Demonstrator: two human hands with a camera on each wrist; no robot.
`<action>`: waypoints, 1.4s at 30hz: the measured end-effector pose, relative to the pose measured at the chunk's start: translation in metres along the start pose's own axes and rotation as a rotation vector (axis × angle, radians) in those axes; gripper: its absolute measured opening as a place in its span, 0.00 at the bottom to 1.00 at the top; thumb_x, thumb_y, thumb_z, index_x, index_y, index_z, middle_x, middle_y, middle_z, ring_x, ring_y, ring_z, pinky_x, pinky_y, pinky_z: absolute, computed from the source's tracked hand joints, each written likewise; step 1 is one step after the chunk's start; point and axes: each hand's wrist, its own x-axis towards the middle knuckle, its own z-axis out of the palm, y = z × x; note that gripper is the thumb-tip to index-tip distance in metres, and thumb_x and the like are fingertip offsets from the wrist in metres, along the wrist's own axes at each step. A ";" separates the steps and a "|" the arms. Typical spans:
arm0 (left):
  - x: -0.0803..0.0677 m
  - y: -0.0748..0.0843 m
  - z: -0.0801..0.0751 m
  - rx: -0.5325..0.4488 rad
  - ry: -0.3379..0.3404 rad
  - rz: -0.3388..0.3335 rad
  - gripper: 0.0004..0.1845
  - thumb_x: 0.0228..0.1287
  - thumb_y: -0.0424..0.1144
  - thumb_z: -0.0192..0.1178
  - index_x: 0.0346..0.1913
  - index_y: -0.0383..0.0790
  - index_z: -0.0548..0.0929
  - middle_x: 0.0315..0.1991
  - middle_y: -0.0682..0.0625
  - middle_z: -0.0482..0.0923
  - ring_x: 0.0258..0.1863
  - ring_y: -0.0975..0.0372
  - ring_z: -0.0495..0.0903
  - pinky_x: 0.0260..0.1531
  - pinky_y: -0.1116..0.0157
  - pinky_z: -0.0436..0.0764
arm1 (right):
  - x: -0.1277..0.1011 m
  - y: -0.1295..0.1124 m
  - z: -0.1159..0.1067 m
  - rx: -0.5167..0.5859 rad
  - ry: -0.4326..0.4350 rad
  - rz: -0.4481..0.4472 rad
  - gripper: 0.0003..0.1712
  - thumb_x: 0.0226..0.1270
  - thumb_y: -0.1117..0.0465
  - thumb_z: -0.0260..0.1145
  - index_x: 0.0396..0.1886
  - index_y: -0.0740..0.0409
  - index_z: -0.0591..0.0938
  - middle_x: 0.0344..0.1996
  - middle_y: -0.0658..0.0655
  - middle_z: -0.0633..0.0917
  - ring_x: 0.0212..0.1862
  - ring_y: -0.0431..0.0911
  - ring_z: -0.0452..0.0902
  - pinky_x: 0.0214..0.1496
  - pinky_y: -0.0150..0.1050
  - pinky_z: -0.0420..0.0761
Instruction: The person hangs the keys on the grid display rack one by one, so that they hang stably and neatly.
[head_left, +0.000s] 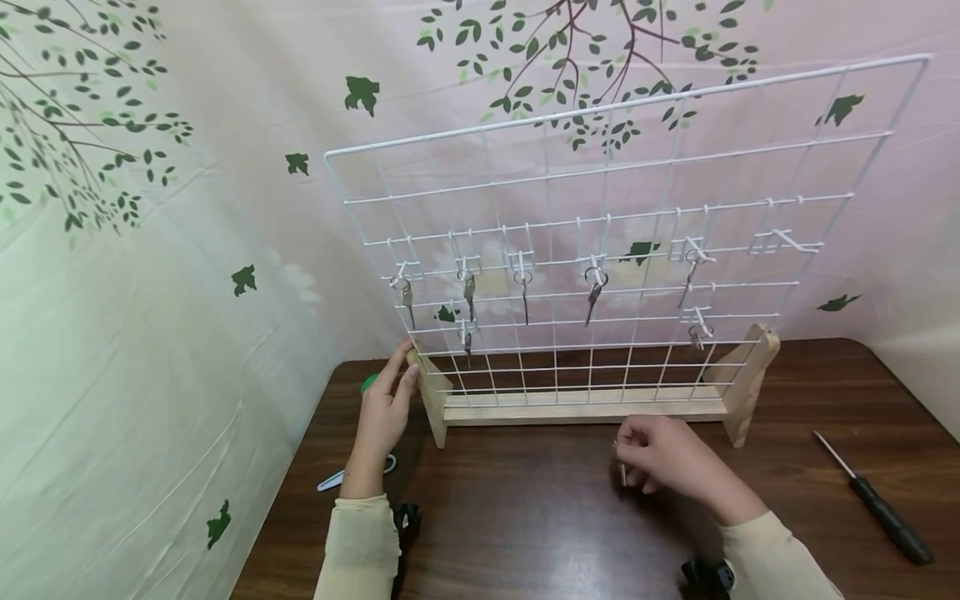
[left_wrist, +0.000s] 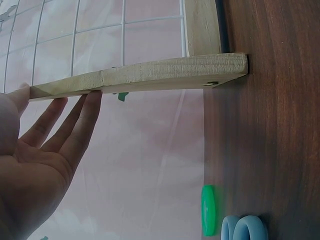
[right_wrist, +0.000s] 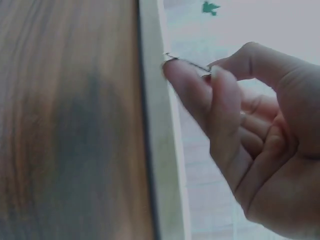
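We saw wire rack [head_left: 600, 250] carrying keys [head_left: 592, 292] on hooks. Our left hand [head_left: 382, 412], fingers straight, touched rack's wooden foot [head_left: 431, 400]. Our right hand [head_left: 663, 457] pinched thin metal pin [head_left: 622, 473] just before rack base.

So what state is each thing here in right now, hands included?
Wire grid rack: upright on its wooden stand.
Keys: hanging from hooks on the grid.
Left hand: fingers straight, touching the stand's left foot.
Right hand: pinching a small metal piece.
Screwdriver: lying flat on the table.
Scissors: lying flat.
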 end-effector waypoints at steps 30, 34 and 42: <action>-0.001 -0.001 0.000 0.006 0.003 -0.001 0.27 0.85 0.49 0.54 0.82 0.58 0.70 0.78 0.43 0.74 0.74 0.44 0.78 0.70 0.36 0.78 | -0.055 -0.082 -0.108 0.303 0.645 -0.472 0.11 0.85 0.68 0.56 0.58 0.59 0.80 0.36 0.49 0.88 0.31 0.38 0.89 0.32 0.28 0.87; -0.001 0.000 0.000 0.008 0.004 0.003 0.27 0.85 0.49 0.54 0.81 0.57 0.70 0.77 0.43 0.75 0.71 0.43 0.80 0.67 0.37 0.81 | -0.054 -0.085 -0.116 0.548 0.663 -0.557 0.09 0.84 0.66 0.58 0.55 0.66 0.80 0.36 0.56 0.87 0.33 0.41 0.91 0.32 0.29 0.87; -0.001 0.000 0.001 0.005 0.009 0.003 0.27 0.85 0.49 0.54 0.81 0.56 0.70 0.77 0.42 0.75 0.71 0.44 0.80 0.65 0.38 0.83 | -0.054 -0.092 -0.123 0.683 0.780 -0.585 0.13 0.83 0.61 0.61 0.55 0.68 0.79 0.34 0.60 0.87 0.30 0.45 0.90 0.27 0.31 0.86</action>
